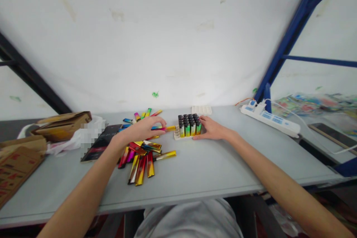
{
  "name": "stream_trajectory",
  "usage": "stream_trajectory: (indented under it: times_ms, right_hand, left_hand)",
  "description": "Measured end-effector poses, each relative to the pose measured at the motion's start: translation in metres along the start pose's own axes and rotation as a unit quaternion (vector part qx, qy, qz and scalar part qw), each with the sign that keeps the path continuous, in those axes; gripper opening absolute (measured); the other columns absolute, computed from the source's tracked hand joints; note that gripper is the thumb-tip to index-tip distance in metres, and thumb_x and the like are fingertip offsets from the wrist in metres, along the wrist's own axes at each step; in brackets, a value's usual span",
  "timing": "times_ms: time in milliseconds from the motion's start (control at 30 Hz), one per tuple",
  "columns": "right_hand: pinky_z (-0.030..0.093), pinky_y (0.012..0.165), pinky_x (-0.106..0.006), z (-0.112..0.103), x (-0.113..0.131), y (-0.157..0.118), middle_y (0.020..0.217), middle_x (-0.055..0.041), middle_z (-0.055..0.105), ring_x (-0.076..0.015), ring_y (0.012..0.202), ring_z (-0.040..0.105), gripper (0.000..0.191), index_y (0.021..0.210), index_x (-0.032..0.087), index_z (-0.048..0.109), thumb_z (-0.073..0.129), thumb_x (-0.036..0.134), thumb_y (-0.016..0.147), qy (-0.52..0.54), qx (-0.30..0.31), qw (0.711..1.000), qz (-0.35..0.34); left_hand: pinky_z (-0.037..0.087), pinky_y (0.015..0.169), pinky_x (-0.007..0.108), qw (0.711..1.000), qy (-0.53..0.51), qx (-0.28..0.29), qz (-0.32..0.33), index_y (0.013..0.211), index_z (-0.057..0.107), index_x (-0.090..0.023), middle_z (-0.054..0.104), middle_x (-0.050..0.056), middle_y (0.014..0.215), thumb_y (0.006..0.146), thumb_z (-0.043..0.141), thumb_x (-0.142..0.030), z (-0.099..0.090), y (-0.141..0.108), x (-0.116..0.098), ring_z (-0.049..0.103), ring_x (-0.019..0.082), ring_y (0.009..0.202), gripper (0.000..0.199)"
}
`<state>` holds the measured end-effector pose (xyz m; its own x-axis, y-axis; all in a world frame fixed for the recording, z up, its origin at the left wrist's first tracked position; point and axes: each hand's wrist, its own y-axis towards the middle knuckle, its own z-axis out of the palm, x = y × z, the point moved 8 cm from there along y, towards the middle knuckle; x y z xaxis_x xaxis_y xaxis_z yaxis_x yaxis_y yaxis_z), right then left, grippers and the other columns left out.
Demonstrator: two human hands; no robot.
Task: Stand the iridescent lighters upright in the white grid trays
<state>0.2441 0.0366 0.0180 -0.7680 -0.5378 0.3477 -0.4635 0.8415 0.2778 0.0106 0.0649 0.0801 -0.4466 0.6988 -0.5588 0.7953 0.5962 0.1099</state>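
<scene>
My left hand (142, 129) is closed on a lighter (170, 128), whose yellow end points right toward a white tray (176, 136). Black-topped lighters (189, 128) with green, yellow and orange bodies stand upright in rows in that tray. Its left-hand part shows bare slots. Thumb in front and fingers behind, my right hand (212, 129) grips the right side of the tray and its lighters. Below and around my left hand lies a loose pile of shiny lighters (141, 165), red, gold, purple and blue.
A second white tray (201, 110) lies against the wall. To the right are a power strip (270, 121) with cables and a phone (334, 135). Cardboard boxes (63, 126), a plastic bag (93, 130) and a dark flat package (102, 143) lie left. Blue shelf posts (290, 37) rise at right.
</scene>
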Motion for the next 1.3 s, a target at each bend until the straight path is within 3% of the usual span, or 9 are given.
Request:
stream_trajectory:
  times_ms: [200, 367, 467, 533, 633, 767, 900, 1133, 1300]
  right_hand:
    - [0.048, 0.100, -0.052, 0.000, 0.001, 0.000, 0.121, -0.0176, 0.061, -0.0361, 0.110, 0.057, 0.075, 0.119, 0.014, 0.066, 0.072, 0.073, 0.074, 0.002, 0.001, 1.000, 0.006]
    - [0.047, 0.102, -0.051, -0.001, 0.002, -0.001, 0.123, -0.0177, 0.060, -0.0351, 0.111, 0.057, 0.076, 0.120, 0.013, 0.065, 0.073, 0.073, 0.074, 0.010, -0.003, 1.000, 0.014]
    - [0.047, 0.101, -0.051, 0.000, 0.001, -0.001, 0.122, -0.0188, 0.060, -0.0357, 0.111, 0.057, 0.078, 0.120, 0.011, 0.065, 0.074, 0.073, 0.073, 0.012, -0.001, 1.000, 0.021]
    - [0.048, 0.100, -0.050, 0.001, 0.000, -0.001, 0.122, -0.0192, 0.060, -0.0362, 0.112, 0.057, 0.079, 0.120, 0.011, 0.065, 0.074, 0.073, 0.072, 0.014, 0.001, 1.000, 0.027]
    - [0.048, 0.100, -0.049, 0.001, -0.002, -0.002, 0.121, -0.0168, 0.061, -0.0356, 0.114, 0.057, 0.077, 0.121, 0.014, 0.065, 0.075, 0.073, 0.071, 0.025, -0.005, 0.999, 0.028]
    - [0.048, 0.101, -0.049, 0.001, -0.002, -0.002, 0.122, -0.0159, 0.061, -0.0350, 0.114, 0.056, 0.077, 0.121, 0.015, 0.065, 0.075, 0.073, 0.071, 0.023, -0.006, 0.999, 0.024]
    - [0.048, 0.102, -0.048, 0.002, 0.000, -0.002, 0.123, -0.0171, 0.060, -0.0349, 0.114, 0.056, 0.077, 0.119, 0.014, 0.066, 0.073, 0.074, 0.072, 0.014, 0.005, 1.000, 0.025]
    - [0.047, 0.104, -0.049, 0.001, 0.000, -0.002, 0.125, -0.0185, 0.059, -0.0354, 0.115, 0.056, 0.080, 0.122, 0.012, 0.065, 0.074, 0.073, 0.072, 0.028, -0.002, 0.999, 0.032]
    - [0.047, 0.105, -0.048, 0.001, 0.000, -0.002, 0.126, -0.0185, 0.059, -0.0350, 0.116, 0.056, 0.080, 0.122, 0.012, 0.065, 0.076, 0.072, 0.070, 0.038, -0.007, 0.999, 0.029]
  left_hand:
    - [0.052, 0.062, 0.026, 0.972, -0.200, -0.104, -0.062, 0.094, 0.071, -0.019, 0.074, 0.006, 0.087, 0.078, 0.077, -0.047, -0.026, -0.005, -0.010, 0.066, 0.018, 0.073, 0.034]
    - [0.054, 0.067, 0.028, 0.916, -0.334, -0.206, -0.088, 0.080, 0.069, -0.014, 0.067, 0.003, 0.072, 0.074, 0.080, -0.051, -0.022, 0.002, 0.011, 0.062, 0.015, 0.067, 0.039]
    - [0.057, 0.071, 0.031, 0.886, -0.420, -0.182, -0.078, 0.086, 0.061, -0.017, 0.066, 0.001, 0.078, 0.082, 0.074, -0.052, -0.005, 0.008, 0.014, 0.065, 0.014, 0.070, 0.038]
    - [0.055, 0.061, 0.027, 0.876, -0.453, -0.152, -0.065, 0.090, 0.055, -0.020, 0.061, -0.002, 0.072, 0.088, 0.067, -0.051, 0.006, 0.011, 0.011, 0.060, 0.012, 0.060, 0.034]
    - [0.034, 0.040, 0.016, 0.851, -0.497, -0.140, -0.091, 0.090, 0.050, -0.022, 0.043, -0.009, 0.059, 0.090, 0.062, -0.055, 0.017, 0.013, 0.012, 0.038, 0.006, 0.042, 0.035]
    - [0.013, 0.036, 0.014, 0.803, -0.556, -0.112, -0.183, 0.073, 0.045, -0.020, 0.026, -0.010, 0.053, 0.088, 0.052, -0.064, 0.033, 0.015, 0.021, 0.019, 0.005, 0.039, 0.047]
    - [0.009, 0.036, 0.015, 0.801, -0.556, -0.110, -0.195, 0.061, 0.036, -0.021, 0.020, -0.009, 0.049, 0.086, 0.045, -0.055, 0.035, 0.015, 0.023, 0.011, 0.005, 0.039, 0.043]
    - [0.010, 0.036, 0.016, 0.800, -0.558, -0.125, -0.183, 0.062, 0.035, -0.022, 0.021, -0.009, 0.050, 0.081, 0.045, -0.045, 0.042, 0.016, 0.026, 0.012, 0.006, 0.038, 0.031]
    - [0.014, 0.036, 0.015, 0.794, -0.564, -0.128, -0.185, 0.072, 0.044, -0.021, 0.025, -0.010, 0.050, 0.085, 0.047, -0.055, 0.048, 0.019, 0.029, 0.017, 0.006, 0.037, 0.036]
